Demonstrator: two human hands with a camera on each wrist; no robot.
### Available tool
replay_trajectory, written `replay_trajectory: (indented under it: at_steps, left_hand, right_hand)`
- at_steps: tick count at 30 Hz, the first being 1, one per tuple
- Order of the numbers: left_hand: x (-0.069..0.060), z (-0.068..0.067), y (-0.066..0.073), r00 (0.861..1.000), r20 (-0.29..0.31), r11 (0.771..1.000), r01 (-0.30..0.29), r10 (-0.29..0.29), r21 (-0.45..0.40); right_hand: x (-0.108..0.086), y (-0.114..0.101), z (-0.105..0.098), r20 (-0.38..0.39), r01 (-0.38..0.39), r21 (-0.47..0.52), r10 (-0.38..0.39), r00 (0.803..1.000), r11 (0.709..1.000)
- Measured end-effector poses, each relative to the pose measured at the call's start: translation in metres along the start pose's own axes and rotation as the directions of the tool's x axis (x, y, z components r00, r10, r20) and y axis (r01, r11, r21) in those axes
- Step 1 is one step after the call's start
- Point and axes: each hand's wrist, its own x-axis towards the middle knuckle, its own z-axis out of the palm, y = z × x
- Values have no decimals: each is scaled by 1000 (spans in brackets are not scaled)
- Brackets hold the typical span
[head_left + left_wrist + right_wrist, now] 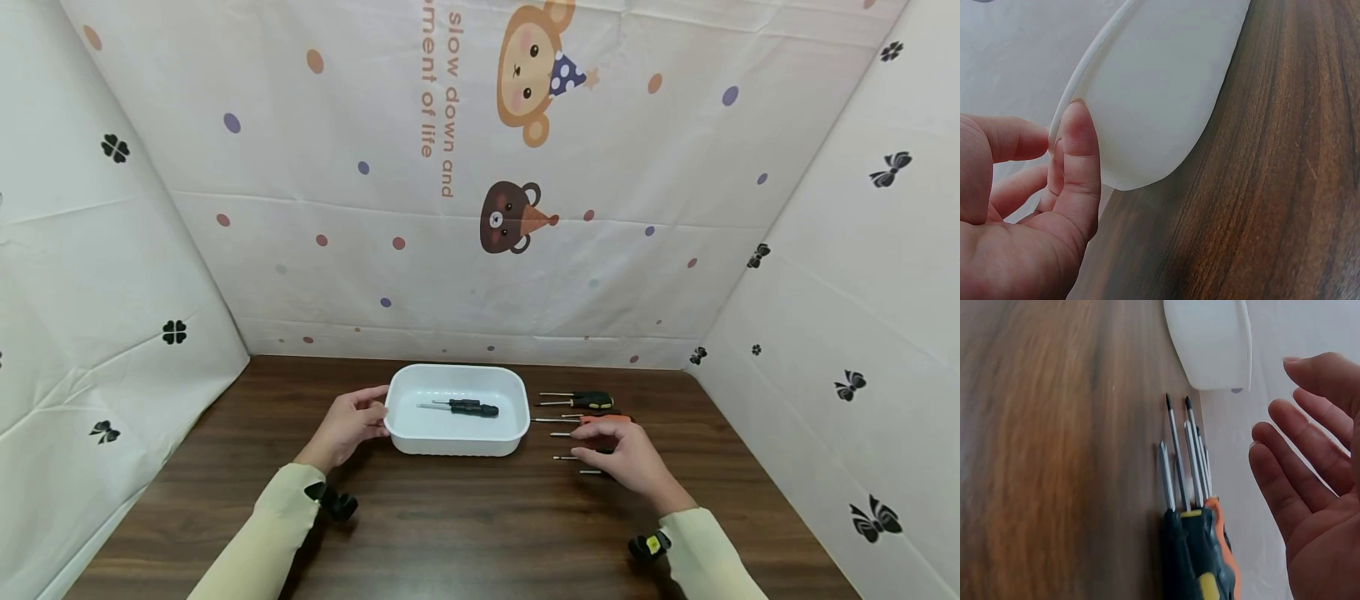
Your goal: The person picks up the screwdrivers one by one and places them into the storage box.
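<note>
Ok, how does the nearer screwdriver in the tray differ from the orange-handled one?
The nearer screwdriver lies inside the white tray; the orange-handled screwdriver lies on the table. The nearer screwdriver's handle is black; the orange-handled screwdriver's shows orange. Both shafts point left in the head view.

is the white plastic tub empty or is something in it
Not empty: the white rounded rectangular plastic tub holds two black-handled metal screwdrivers, lying on its floor in the head view.

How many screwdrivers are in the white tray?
2, both near the middle of the tray: the front screwdriver, and the back screwdriver just beyond it.
</note>
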Motion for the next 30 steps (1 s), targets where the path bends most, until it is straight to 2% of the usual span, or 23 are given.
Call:
replay_trajectory:
  at_steps: [9,14,23,30]
  left_hand:
    - [0,0,0,1000,-5,1000,3,-3,7]
    - [0,0,0,1000,-7,1000,8,-8,-1]
    - [0,1,2,1000,0,1000,4,-4,-8]
    - [-1,1,2,1000,8,1000,-1,1,-9]
  right_hand:
    - [-14,12,-7,-8,-109,14,109,994,994]
    - [-21,18,-14,-13,-119,52,120,993,992]
    - [-35,36,-25,-47,-104,-16,103,994,994]
    - [-46,39,-32,-52,-133,19,134,990,991]
